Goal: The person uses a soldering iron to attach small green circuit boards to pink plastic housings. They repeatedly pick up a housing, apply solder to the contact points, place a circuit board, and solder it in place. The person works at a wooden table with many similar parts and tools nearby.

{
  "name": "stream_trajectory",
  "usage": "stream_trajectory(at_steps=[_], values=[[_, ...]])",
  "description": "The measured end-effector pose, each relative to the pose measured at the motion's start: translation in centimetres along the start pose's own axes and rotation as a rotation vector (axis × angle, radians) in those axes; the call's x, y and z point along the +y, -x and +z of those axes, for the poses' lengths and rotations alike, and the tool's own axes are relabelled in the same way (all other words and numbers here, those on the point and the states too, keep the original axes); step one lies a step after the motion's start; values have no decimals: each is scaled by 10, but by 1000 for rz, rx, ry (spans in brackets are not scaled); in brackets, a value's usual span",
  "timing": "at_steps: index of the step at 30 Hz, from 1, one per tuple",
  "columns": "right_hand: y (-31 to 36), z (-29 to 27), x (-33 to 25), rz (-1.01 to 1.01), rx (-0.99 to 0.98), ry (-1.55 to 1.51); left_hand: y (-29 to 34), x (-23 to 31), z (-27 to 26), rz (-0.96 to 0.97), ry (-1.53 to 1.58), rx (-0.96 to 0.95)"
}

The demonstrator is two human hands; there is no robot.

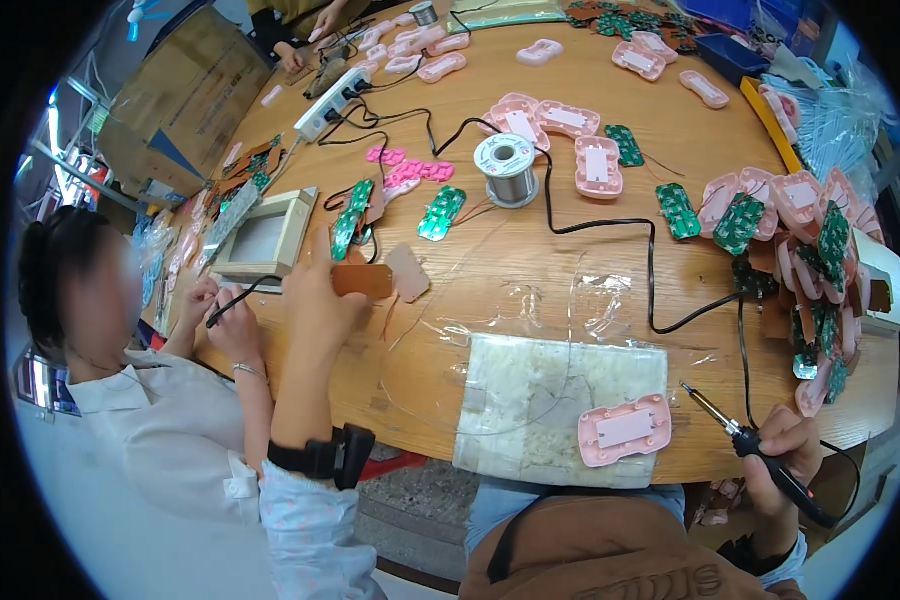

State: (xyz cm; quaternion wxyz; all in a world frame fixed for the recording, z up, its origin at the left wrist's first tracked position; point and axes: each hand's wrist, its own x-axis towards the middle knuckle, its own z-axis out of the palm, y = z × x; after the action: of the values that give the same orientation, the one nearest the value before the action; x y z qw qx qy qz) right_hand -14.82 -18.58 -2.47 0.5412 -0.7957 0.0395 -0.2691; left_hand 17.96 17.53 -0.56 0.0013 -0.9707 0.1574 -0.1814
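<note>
Left hand [325,303]: pinching brown board [365,281]; shell's 10 o'clock, well apart.
Right hand [794,445]: curled round iron [745,441]; nearer.
Shell [625,431]: on mat [515,405], right hand's 9 o'clock; long axis roughly 9–3.

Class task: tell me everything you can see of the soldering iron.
The soldering iron has a slim metal shaft narrowing to a fine tip, and a black, plastic-looking handle. A black cord curves from its rear end. The right hand grips the handle, slanting it so the tip points up and left in the picture, right of the pale mat. Whether it is hot cannot be seen.
</note>
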Motion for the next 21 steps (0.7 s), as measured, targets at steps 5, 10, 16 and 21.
stream_trajectory(at_steps=[5,10,16,21], values=[[-2,-1,-5,-48,63,-20,19,27,-51,-159,596,37],[-6,7,-7,-117,157,-138,54,62,-69,14,641,166],[-13,17,-16,-144,191,-219,48,20,-24,-95,281,-38],[-12,12,-23,155,219,-735,38,-9,34,-19,227,-97]])
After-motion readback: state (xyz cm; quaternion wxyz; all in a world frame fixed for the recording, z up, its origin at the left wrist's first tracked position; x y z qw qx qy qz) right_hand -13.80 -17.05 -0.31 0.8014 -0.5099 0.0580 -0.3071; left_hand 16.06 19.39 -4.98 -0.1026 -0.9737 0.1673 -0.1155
